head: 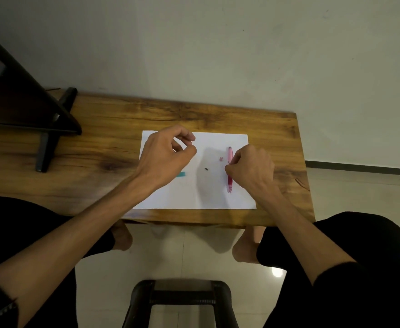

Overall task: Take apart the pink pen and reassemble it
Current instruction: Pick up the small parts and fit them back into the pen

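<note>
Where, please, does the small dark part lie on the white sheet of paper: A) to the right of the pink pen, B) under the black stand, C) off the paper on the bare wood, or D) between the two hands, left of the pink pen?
D: the small dark part lies on the paper between the left hand and right hand, left of the pink pen.

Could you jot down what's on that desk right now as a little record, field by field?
surface: wooden table
mat: white paper sheet
pen: pink pen barrel lying on the sheet, partly under the right hand
loose parts: small pink piece; small dark piece
other: teal strip by the left wrist
left hand: raised, fingers curled, contents unclear
right hand: pinching something thin beside the pen
</note>
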